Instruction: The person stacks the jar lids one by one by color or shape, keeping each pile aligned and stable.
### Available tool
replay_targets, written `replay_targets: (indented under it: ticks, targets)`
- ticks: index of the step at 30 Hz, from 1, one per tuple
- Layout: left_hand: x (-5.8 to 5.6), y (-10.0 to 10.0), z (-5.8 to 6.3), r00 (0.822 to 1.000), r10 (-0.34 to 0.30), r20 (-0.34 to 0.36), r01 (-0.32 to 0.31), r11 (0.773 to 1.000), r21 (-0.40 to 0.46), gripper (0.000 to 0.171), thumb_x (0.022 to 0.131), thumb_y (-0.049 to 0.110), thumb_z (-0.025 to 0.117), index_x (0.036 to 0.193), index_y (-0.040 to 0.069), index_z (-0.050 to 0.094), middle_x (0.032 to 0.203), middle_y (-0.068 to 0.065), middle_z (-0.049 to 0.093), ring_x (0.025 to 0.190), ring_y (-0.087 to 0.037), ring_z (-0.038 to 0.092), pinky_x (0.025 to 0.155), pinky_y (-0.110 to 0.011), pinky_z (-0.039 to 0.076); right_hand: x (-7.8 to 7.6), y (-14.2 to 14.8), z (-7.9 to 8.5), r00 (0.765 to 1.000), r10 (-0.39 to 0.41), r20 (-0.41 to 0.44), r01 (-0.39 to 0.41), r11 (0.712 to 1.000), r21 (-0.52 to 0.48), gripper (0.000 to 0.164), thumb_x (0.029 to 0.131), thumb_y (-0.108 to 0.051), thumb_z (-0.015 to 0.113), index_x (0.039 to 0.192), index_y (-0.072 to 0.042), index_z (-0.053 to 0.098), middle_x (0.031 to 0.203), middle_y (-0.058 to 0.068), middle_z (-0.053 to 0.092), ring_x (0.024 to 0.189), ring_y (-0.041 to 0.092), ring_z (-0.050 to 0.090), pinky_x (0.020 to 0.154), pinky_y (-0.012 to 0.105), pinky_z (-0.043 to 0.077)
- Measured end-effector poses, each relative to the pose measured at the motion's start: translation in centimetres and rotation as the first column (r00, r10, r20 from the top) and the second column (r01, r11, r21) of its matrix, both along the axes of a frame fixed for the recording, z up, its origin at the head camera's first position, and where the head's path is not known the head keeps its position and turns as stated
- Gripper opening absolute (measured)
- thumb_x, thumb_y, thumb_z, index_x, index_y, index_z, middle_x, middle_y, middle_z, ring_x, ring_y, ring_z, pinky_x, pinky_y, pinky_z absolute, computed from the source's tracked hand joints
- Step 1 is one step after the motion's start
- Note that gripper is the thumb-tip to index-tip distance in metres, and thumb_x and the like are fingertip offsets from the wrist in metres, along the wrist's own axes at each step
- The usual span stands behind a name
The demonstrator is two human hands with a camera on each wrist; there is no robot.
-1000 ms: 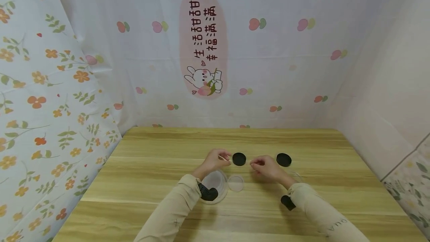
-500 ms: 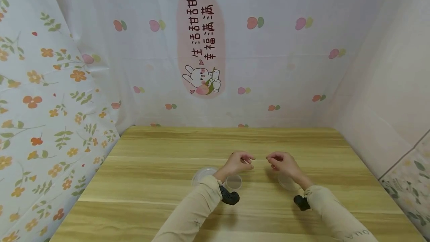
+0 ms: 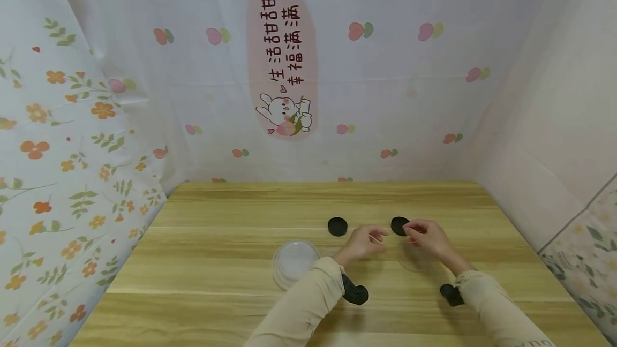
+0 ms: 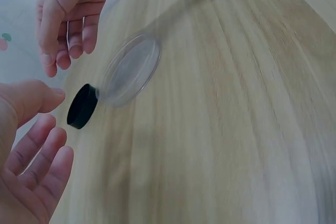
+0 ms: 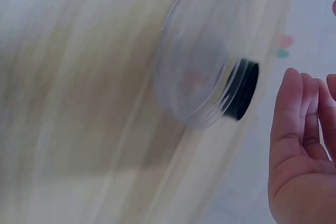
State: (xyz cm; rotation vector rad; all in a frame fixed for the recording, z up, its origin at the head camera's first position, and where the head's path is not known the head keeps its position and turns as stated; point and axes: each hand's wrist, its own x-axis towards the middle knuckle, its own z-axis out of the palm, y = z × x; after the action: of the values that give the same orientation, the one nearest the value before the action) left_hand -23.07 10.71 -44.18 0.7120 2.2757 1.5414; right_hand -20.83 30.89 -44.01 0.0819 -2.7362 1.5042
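Observation:
My left hand hovers over the middle of the table, fingers loosely bent and holding nothing. To its upper left lies a round black lid. My right hand is beside a second black lid; the left wrist view shows its fingers relaxed with nothing between them. Below that hand is a faint clear round container, partly covered by it. In the right wrist view, a clear container stands in front of a black lid, apart from the hand.
A larger clear round container stands left of my left forearm. A smaller clear piece is mostly hidden behind the left wrist. Black wrist devices hang under both wrists. Printed cloth encloses the wooden table.
Both hands have moved to the right, from around the left black lid toward the right one. The lids, covered by the hands half a second ago, show again. The head view has shifted slightly.

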Motion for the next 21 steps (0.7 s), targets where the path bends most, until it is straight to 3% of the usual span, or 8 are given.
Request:
replay_targets:
  ticks: [10, 16, 21]
  targets:
    - [0.5, 2.1, -0.9, 0.997, 0.077, 0.004, -0.077, 0.997, 0.002, 0.032, 0.073, -0.002, 0.065, 0.104, -0.003, 0.060, 0.093, -0.014, 0.061, 0.075, -0.013, 0.058, 0.061, -0.018, 0.046, 0.3, 2.4, -1.0, 0.998, -0.067, -0.022, 0.069, 0.991, 0.117, 0.026, 0.087, -0.010, 0.055, 0.100, 0.011, 0.059, 0.083, 0.017, 0.061, 0.068, 0.016, 0.055, 0.055, 0.024, 0.047]
    - [1.1, 3.3, -1.8, 0.992, 0.122, 0.022, -0.122, 0.992, -0.009, 0.033, 0.070, -0.001, 0.066, 0.103, -0.003, 0.061, 0.091, -0.011, 0.061, 0.078, -0.014, 0.059, 0.062, -0.018, 0.045, 0.7, 3.3, -1.8, 0.995, -0.062, 0.072, 0.055, 0.993, 0.102, 0.025, 0.085, -0.006, 0.054, 0.101, 0.014, 0.056, 0.084, 0.015, 0.059, 0.072, 0.020, 0.056, 0.057, 0.026, 0.048]
    - [1.6, 3.8, -2.2, 0.983, 0.164, 0.077, -0.163, 0.986, -0.028, 0.034, 0.070, 0.001, 0.068, 0.103, -0.002, 0.061, 0.089, -0.008, 0.061, 0.080, -0.013, 0.056, 0.066, -0.019, 0.045, 0.9, 3.7, -2.6, 0.987, -0.079, 0.142, 0.064, 0.992, 0.107, 0.026, 0.086, -0.009, 0.055, 0.102, 0.012, 0.056, 0.087, 0.013, 0.059, 0.073, 0.018, 0.055, 0.058, 0.027, 0.048]
